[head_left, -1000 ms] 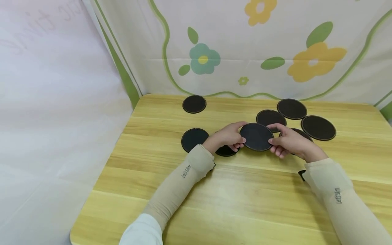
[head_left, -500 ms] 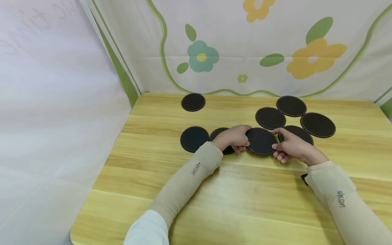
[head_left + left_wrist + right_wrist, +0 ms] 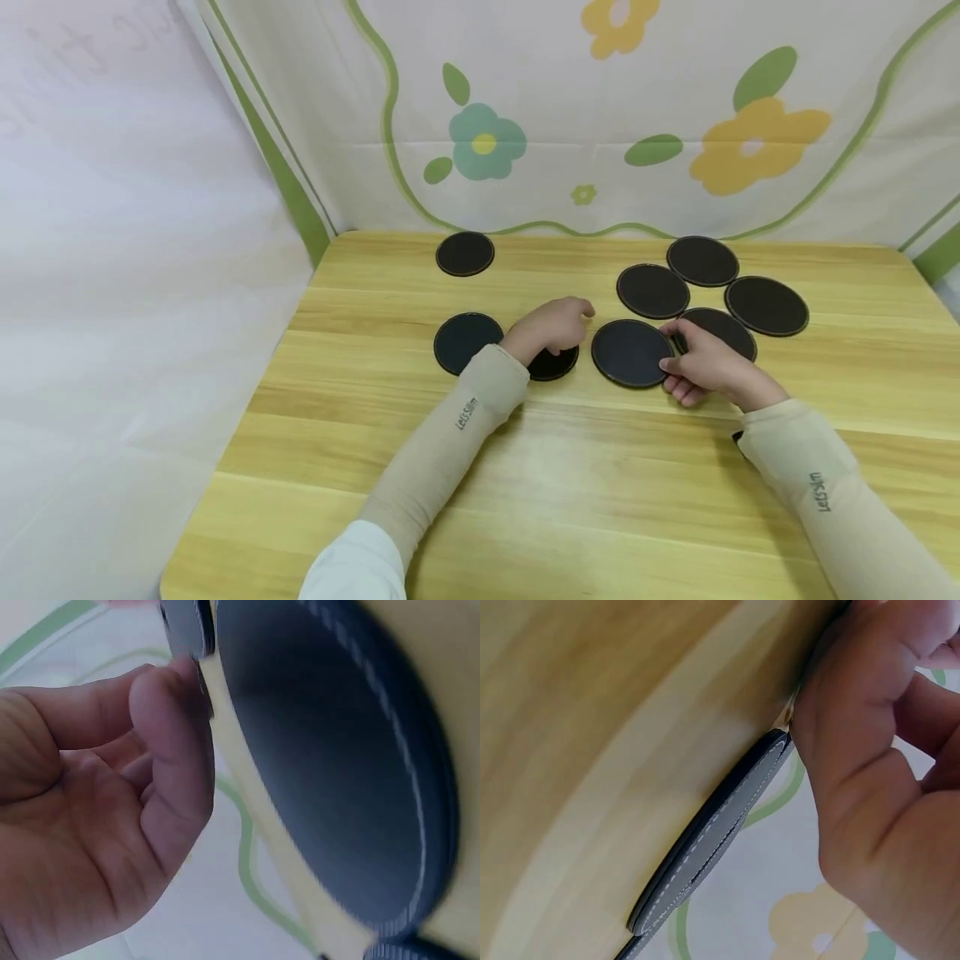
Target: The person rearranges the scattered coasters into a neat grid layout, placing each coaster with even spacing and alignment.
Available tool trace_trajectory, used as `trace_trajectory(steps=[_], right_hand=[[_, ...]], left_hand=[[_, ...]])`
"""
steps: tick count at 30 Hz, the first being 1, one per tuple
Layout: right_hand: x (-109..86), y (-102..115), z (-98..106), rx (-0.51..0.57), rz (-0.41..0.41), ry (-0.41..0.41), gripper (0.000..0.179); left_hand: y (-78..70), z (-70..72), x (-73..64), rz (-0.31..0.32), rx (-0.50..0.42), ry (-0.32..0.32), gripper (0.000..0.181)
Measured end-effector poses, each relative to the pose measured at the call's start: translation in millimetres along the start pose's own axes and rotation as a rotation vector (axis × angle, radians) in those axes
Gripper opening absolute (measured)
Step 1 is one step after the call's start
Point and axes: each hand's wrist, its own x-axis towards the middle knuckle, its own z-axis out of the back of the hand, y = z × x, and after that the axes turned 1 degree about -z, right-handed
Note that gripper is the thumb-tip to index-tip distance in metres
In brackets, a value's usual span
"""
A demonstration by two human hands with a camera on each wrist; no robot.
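Note:
A round black coaster with a stitched rim lies at the middle of the wooden table. My right hand pinches its right edge between thumb and forefinger. Just left of that coaster, my left hand hovers with loosely bent fingers and nothing held, partly covering a second coaster. The left wrist view has one coaster large beside the fingers. In the right wrist view my fingers hide the coaster they pinch, and another coaster shows nearly edge-on.
Right of centre, several coasters form a cluster, among them a rear one and a rightmost one. Two more, one at the back and one in front, lie on the left. A flowered cloth hangs behind the table.
Both hands first held the middle coaster, which was tilted and then lowered flat onto the table. My left hand has let go and drawn left; my right hand keeps its hold.

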Motion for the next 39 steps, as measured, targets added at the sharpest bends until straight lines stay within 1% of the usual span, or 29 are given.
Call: trace_trajectory(steps=[3, 7, 10, 14, 21, 27, 29, 31, 33, 35, 37, 39], right_hand=[[-0.5, 0.4, -2.0, -0.026, 0.001, -0.01, 0.063], [-2.4, -0.9, -5.6, -0.043, -0.003, -0.017, 0.063], [-5.1, -2.0, -9.2, -0.039, -0.001, -0.021, 0.063], [-7.1, -1.7, -14.8, -0.025, 0.007, -0.013, 0.063], [-10.0, 1.8, -19.2, -0.031, 0.002, -0.019, 0.062], [-11.1, 1.6, -15.5, -0.034, 0.006, -0.004, 0.062], [-11.8, 1.2, -10.9, -0.025, 0.017, 0.001, 0.062], [-13.4, 0.3, -3.3, -0.019, 0.034, -0.011, 0.063], [-16.0, -1.4, 7.2, -0.017, 0.052, -0.04, 0.06], [-19.6, -4.7, 19.9, -0.037, 0.062, -0.082, 0.055], [-22.8, -10.2, 34.7, -0.096, 0.064, -0.134, 0.05], [-25.7, -17.1, 49.5, -0.184, 0.051, -0.176, 0.047]], left_hand=[[3.4, 4.5, -2.6, 0.018, 0.016, -0.018, 0.048], [3.0, 0.8, -5.9, 0.018, 0.055, 0.017, 0.053], [2.3, -4.3, -7.9, -0.014, 0.097, 0.026, 0.056], [3.2, -6.4, -11.1, -0.048, 0.136, 0.024, 0.056], [1.5, -7.3, -13.0, -0.047, 0.139, 0.03, 0.052], [-2.7, -6.4, -14.8, -0.065, 0.163, 0.041, 0.052], [-3.8, -5.7, -15.1, -0.067, 0.173, 0.035, 0.051], [-5.1, -5.3, -14.6, -0.067, 0.179, 0.021, 0.049], [-7.9, -5.3, -13.4, -0.071, 0.168, -0.006, 0.047], [-12.3, -6.8, -10.9, -0.089, 0.133, -0.04, 0.045], [-18.5, -9.6, -6.8, -0.116, 0.047, -0.052, 0.044], [-26.5, -14.1, -1.5, -0.156, -0.072, -0.047, 0.044]])
